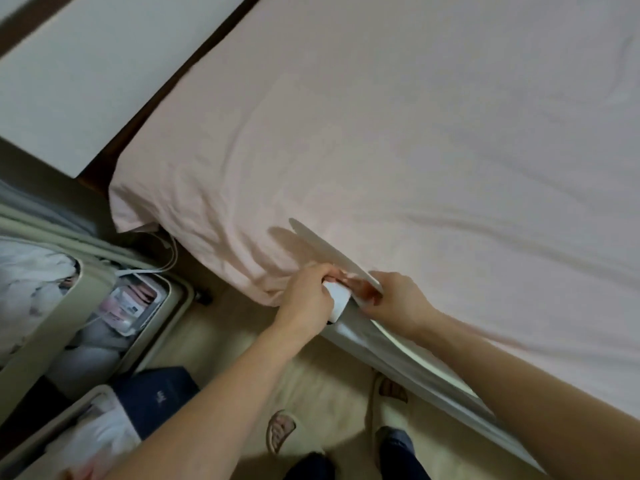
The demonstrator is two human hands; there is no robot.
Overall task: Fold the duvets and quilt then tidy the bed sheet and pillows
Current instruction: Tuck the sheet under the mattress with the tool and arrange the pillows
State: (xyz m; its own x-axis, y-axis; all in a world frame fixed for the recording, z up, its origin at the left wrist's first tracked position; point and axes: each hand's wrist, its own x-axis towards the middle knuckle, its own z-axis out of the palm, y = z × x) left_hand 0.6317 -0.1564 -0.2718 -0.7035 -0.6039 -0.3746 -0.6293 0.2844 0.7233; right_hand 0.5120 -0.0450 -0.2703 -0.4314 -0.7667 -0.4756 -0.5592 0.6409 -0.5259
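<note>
With the left hand (308,292) and right hand (398,299) both gripping the pink bed sheet (381,150) at the mattress edge (398,351), the person should pull it taut before tucking.

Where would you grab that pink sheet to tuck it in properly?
Probably at its loose hem along the near side of the pink sheet, coming from the floor side. There both hands, left hand and right hand, already grip the edge where it bunches over the mattress side.
</note>
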